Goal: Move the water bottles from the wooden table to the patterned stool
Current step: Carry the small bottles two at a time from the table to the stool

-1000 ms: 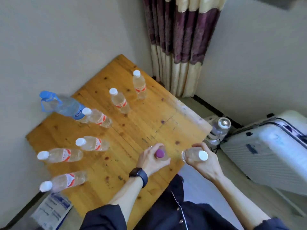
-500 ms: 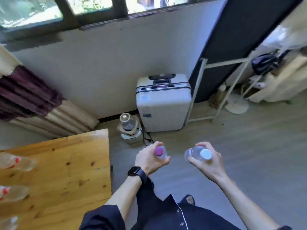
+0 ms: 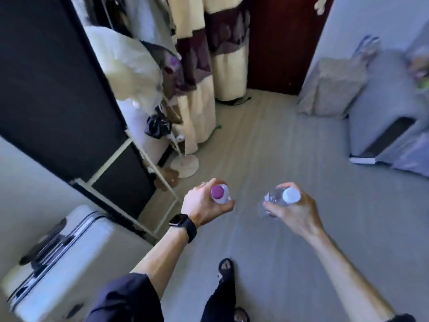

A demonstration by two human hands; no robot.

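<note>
As both hands (image 3: 204,205) (image 3: 294,212) curl, each grips bottle (image 3: 219,194) (image 3: 277,198).

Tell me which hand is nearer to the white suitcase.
Left. The left hand, gripping the purple-capped bottle, is right of the suitcase; the right hand, gripping the white-capped bottle, is farther right, beyond the left hand.

**No legible writing**

No text, brand, number or sign can be read anywhere; the clear plastic bottle with the purple cap (image 3: 218,193) is mostly wrapped by the left hand (image 3: 204,205), and what shows bears no readable label; the clear plastic bottle with the white cap (image 3: 282,196), held in the right hand (image 3: 296,212), is too blurred to read; the black wristwatch (image 3: 178,221) shows no readable figures; the white hard-shell suitcase (image 3: 58,263) carries only blurred dark marks.
</note>
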